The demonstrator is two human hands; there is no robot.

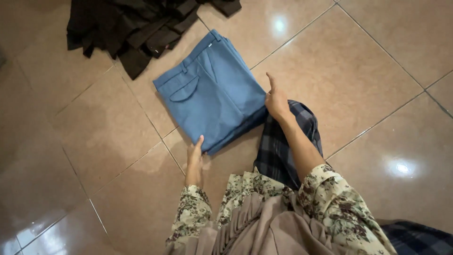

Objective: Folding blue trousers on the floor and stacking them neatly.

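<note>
A folded pair of blue trousers (212, 92) lies on the brown tiled floor, back pocket facing up. My left hand (195, 158) rests at the fold's near left corner, fingers tucked under the edge. At the near right edge, my right hand (276, 100) has its fingers curled under the cloth and its thumb pointing up. Both arms wear floral sleeves.
A heap of black clothing (137, 26) lies at the top left, just beyond the trousers. My leg in dark plaid cloth (283, 146) stretches under my right arm. Glossy floor tiles (358, 71) spread all around.
</note>
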